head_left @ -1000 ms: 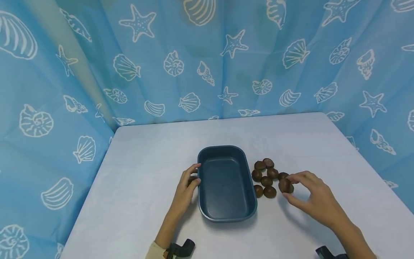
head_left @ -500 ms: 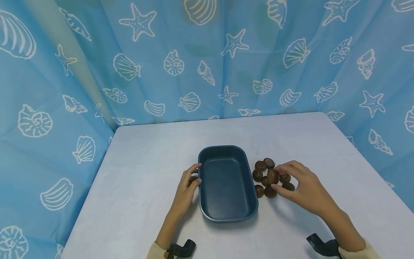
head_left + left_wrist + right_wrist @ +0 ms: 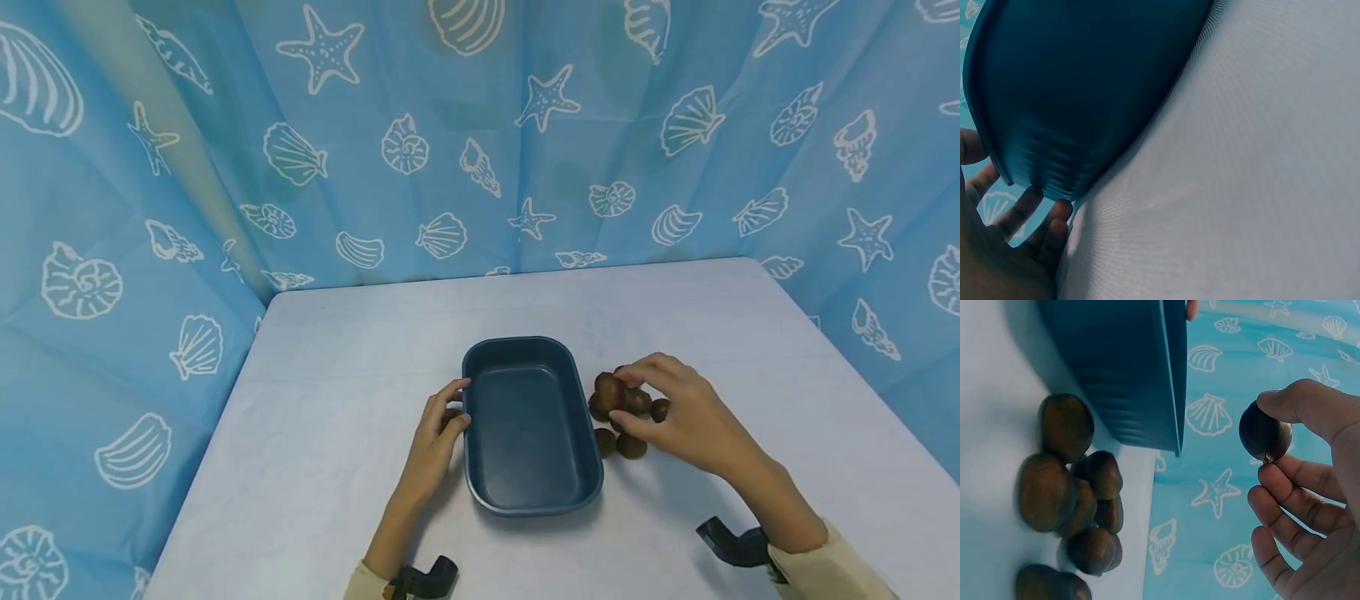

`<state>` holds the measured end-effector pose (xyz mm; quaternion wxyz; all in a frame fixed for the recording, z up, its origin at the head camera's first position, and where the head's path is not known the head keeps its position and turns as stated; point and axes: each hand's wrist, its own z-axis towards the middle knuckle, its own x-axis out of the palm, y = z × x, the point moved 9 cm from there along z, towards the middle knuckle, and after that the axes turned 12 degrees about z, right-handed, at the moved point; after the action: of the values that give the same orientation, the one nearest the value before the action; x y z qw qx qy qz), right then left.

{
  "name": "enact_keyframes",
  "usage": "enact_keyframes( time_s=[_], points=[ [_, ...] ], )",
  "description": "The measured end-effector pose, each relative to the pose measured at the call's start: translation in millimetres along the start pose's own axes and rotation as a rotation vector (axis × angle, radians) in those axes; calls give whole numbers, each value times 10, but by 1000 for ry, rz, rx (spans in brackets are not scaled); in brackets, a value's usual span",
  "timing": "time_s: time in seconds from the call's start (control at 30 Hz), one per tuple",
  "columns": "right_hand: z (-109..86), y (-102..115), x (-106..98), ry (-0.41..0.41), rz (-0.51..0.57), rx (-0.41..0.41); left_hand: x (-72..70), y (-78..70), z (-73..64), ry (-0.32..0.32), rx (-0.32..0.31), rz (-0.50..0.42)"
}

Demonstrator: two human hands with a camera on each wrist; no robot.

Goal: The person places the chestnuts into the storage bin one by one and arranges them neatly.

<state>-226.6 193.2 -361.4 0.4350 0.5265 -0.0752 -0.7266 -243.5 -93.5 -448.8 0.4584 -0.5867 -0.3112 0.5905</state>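
My right hand (image 3: 686,412) pinches a chestnut (image 3: 1265,431) between thumb and fingertips, raised above the table just right of the box. In the right wrist view the chestnut is dark and glossy, and the other fingers curve loosely beneath it. More brown chestnuts (image 3: 632,446) lie in a cluster beside the box's right side, partly hidden by the hand. The deep blue rectangular box (image 3: 532,433) has a bare inside. My left hand (image 3: 435,437) rests against its left side, thumb and index fingertips at the rim. In the left wrist view other fingers (image 3: 1025,209) touch the outer wall.
The box and chestnuts stand on a white-covered table (image 3: 337,375). Behind and beside it hangs a blue curtain (image 3: 465,108) printed with white shells and starfish. A black wrist mount (image 3: 731,542) sits on each forearm.
My right hand has carried the pinched chestnut left and farther back, from the cluster's right end to near the box's right rim. My left hand has stayed at the box.
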Motion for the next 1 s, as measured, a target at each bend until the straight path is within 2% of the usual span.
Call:
enact_keyframes(
  time_s=[0.2,0.5,0.77,1.0],
  points=[
    [139,71,82,34,20,-32,-1,8,4,-9,-2,1],
    [327,107,227,118,46,4,-13,8,12,-9,-2,28],
    [476,130,340,161,19,40,-22,22,11,-10,-8,28],
    [570,151,447,187,-6,25,-13,12,5,-1,-9,34]
  ],
)
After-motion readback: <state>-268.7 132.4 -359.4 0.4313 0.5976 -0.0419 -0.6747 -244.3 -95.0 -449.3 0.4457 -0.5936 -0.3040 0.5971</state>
